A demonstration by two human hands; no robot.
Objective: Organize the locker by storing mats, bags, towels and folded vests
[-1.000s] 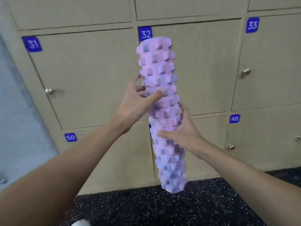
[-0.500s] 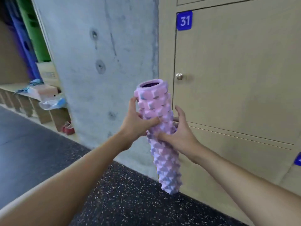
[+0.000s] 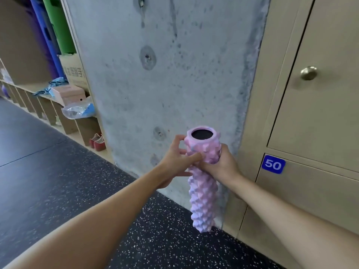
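Both hands, left hand (image 3: 175,162) and right hand (image 3: 221,166), grip knobbly pink-purple hollow foam roller (image 3: 202,183) upright.

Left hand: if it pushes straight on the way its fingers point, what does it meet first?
The pink foam roller: the left hand holds it, fingers pointing right across its upper part. Just past that lies the right hand, gripping the same stretch; behind both, probably the concrete wall.

Both bare forearms reach forward and converge. The left hand (image 3: 175,160) and right hand (image 3: 221,166) sit level, thumbs nearly meeting, each curled round the upper part of an upright foam roller (image 3: 203,193). The left fingers are partly spread.
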